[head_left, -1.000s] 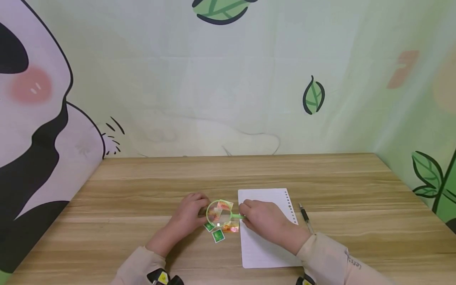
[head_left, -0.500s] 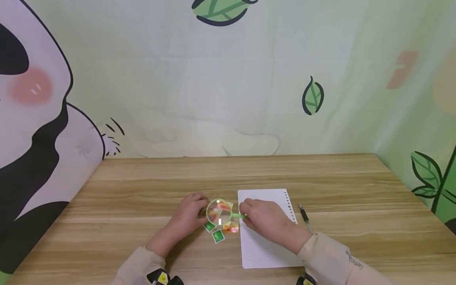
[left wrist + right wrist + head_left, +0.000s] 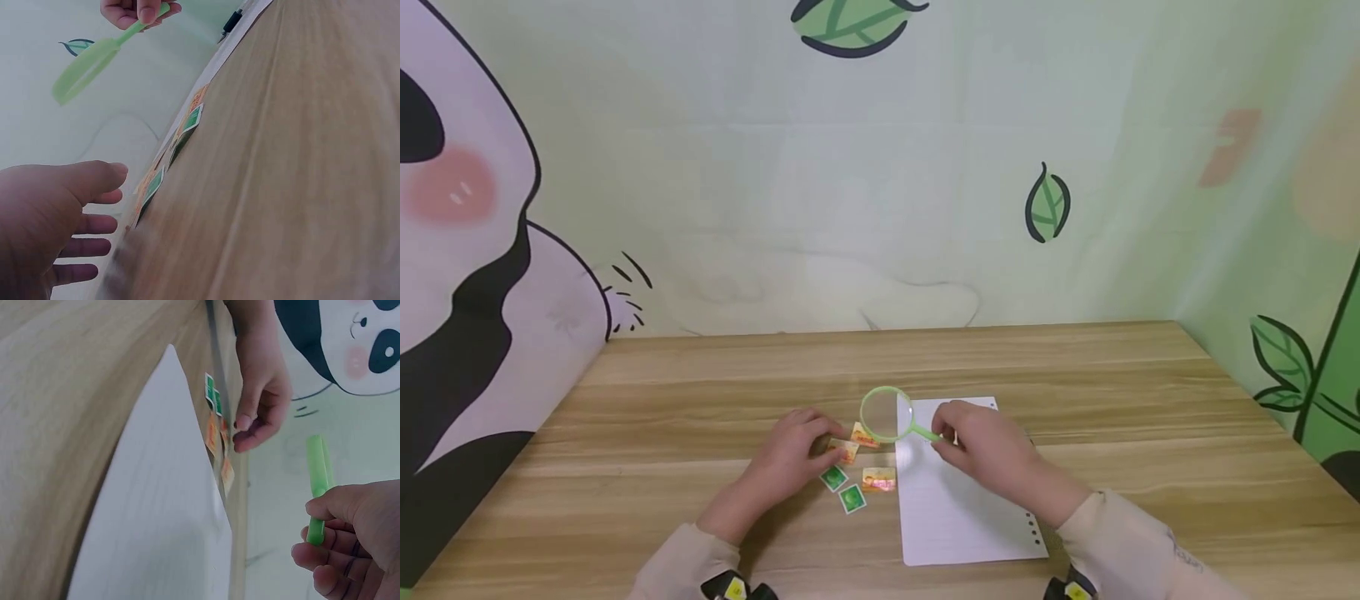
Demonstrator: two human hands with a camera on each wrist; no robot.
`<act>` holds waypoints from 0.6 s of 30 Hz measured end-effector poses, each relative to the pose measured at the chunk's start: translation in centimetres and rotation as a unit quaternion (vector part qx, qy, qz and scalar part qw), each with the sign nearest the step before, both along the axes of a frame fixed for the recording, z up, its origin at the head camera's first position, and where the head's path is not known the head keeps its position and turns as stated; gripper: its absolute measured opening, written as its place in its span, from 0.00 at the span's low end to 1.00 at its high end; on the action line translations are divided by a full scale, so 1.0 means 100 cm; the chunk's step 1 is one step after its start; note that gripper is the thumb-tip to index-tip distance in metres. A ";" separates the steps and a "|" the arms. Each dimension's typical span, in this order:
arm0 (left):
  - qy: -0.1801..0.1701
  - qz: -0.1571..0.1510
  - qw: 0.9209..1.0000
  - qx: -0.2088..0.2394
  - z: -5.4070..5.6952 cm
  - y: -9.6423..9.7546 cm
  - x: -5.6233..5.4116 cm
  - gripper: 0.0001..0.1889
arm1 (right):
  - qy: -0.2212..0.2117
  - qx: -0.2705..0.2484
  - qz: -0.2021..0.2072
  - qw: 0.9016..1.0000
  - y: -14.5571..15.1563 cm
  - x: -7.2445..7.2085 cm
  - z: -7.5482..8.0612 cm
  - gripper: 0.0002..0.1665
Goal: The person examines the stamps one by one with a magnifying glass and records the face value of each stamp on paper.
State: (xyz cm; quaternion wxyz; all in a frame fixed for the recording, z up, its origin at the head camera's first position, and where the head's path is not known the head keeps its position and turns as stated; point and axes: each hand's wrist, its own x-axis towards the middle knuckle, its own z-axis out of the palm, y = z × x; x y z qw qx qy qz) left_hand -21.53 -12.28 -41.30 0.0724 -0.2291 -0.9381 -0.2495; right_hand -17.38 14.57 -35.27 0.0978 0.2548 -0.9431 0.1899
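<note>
My right hand (image 3: 988,442) pinches the handle of a light-green magnifying glass (image 3: 920,429) between thumb and fingers. In the left wrist view the magnifying glass (image 3: 84,70) is raised above the table. Its lens overlaps the paper's far left corner in the head view. My left hand (image 3: 790,454) lies beside several small stamps, fingers loosely extended and holding nothing. Two stamps are green, one green stamp (image 3: 834,477) just left of the other green stamp (image 3: 852,498). Orange stamps lie around them: one orange stamp (image 3: 844,451) at my left fingertips, another orange stamp (image 3: 878,479) by the paper.
A white lined sheet of paper (image 3: 955,517) with punched holes lies under my right hand. A black pen (image 3: 232,22) shows beyond it in the left wrist view; my right arm mostly hides it in the head view. Behind the wooden table (image 3: 715,367) hangs a printed cloth (image 3: 737,167).
My right hand has lifted the magnifying glass off the stamps, moving it away and to the right. The stamps now show uncovered. My left hand has hardly moved; the head view has shifted slightly.
</note>
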 end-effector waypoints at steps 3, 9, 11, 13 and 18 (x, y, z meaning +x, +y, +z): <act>0.002 0.002 1.000 0.001 0.002 0.002 0.001 0.10 | -0.031 -0.027 -0.023 0.999 0.011 0.000 0.005 0.03; 0.027 -0.013 1.000 -0.001 0.010 0.009 0.007 0.14 | -0.071 -0.069 -0.079 0.992 0.035 0.001 0.018 0.03; 0.038 -0.022 0.999 -0.003 0.012 0.013 0.010 0.14 | -0.075 -0.081 -0.094 0.989 0.044 0.002 0.021 0.03; 0.049 -0.031 0.998 -0.005 0.013 0.017 0.013 0.15 | -0.078 -0.094 -0.104 0.987 0.053 0.003 0.022 0.04; 0.067 -0.055 0.996 -0.006 0.012 0.026 0.021 0.15 | -0.070 -0.115 -0.126 0.983 0.072 0.005 0.022 0.06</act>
